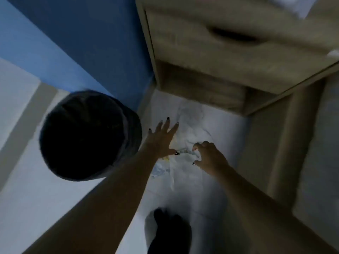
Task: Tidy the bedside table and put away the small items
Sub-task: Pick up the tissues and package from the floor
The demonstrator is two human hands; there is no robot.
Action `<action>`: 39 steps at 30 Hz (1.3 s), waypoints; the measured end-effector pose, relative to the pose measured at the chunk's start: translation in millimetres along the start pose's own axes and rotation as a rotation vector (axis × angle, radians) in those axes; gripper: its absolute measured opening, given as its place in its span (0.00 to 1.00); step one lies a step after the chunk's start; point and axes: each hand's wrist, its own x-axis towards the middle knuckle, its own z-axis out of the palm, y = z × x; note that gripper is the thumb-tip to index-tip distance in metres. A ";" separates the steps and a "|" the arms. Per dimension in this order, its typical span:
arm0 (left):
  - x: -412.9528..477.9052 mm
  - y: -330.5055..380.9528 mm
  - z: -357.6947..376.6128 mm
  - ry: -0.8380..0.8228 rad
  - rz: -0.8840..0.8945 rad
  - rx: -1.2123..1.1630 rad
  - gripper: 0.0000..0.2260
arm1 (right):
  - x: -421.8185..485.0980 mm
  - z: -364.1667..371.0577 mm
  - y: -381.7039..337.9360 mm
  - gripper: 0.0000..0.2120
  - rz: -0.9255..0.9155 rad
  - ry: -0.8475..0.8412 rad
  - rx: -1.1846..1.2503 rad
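Note:
A crumpled white plastic wrapper (pixel 190 125) lies on the pale floor below the wooden bedside table (pixel 229 52). My left hand (pixel 163 138) hovers over the wrapper's left edge with its fingers spread, and the thumb touches a thin clear strip of it. My right hand (pixel 209 156) is curled, its fingertips pinching the wrapper's near edge. The picture is dim and blurred, so finer detail of the wrapper is unclear.
A dark round bin (pixel 88 134) stands on the floor to the left, against the blue wall (pixel 82 43). The table's drawer front has a dark handle slot (pixel 233 36). My dark-socked foot (pixel 168 233) is at the bottom. A table leg (pixel 286 143) stands at right.

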 end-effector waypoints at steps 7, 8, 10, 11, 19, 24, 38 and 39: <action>68.1 -33.7 117.2 0.078 0.062 0.096 0.48 | 57.4 135.8 51.4 0.30 0.047 -0.013 -0.074; 73.2 -36.9 121.1 0.135 0.065 0.117 0.46 | 59.4 140.2 53.1 0.26 0.050 0.005 -0.055; 81.0 -40.5 126.4 0.229 0.066 0.126 0.40 | 65.3 153.3 59.6 0.16 0.054 0.023 -0.052; 83.4 -40.5 126.3 0.279 0.067 0.122 0.37 | 67.3 156.7 62.3 0.12 0.046 0.029 -0.081; 91.7 -41.1 117.9 0.288 -0.001 0.113 0.28 | 87.8 120.4 57.7 0.07 -0.004 0.158 -0.141; 94.3 -44.9 113.4 0.351 -0.001 0.106 0.28 | 118.3 90.6 49.7 0.04 -0.050 0.242 -0.123; 73.0 -44.6 107.8 0.355 -0.060 0.137 0.32 | 128.4 79.5 51.7 0.07 -0.010 0.388 -0.034; 63.0 -39.8 98.8 0.344 -0.066 0.152 0.33 | 115.9 67.4 47.5 0.06 -0.012 0.385 -0.050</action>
